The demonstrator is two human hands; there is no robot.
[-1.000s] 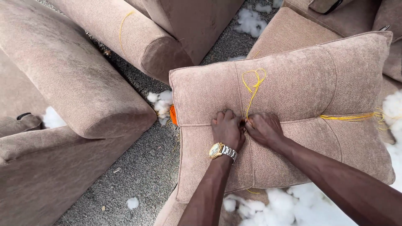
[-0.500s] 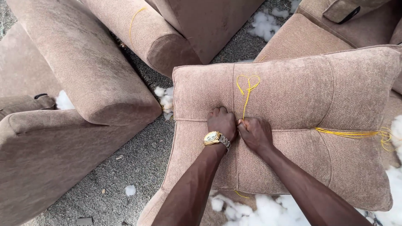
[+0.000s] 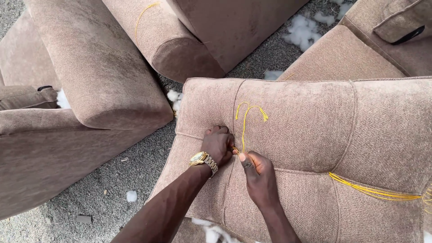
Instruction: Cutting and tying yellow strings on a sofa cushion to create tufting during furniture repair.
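We see the yellow thread looping up from the tan cushion just above our fingers, which pinch its lower end at the seam. The right hand grips it, the left hand fisted alongside, touching. A sofa armrest lies well left.

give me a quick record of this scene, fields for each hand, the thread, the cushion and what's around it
left hand: fist pressed on the cushion seam, gold wristwatch on the wrist
right hand: pinching the yellow thread at the seam
yellow thread: loops up over the fabric
cushion: tan, tufted
surroundings: sofa armrest to the left, white stuffing on grey ground
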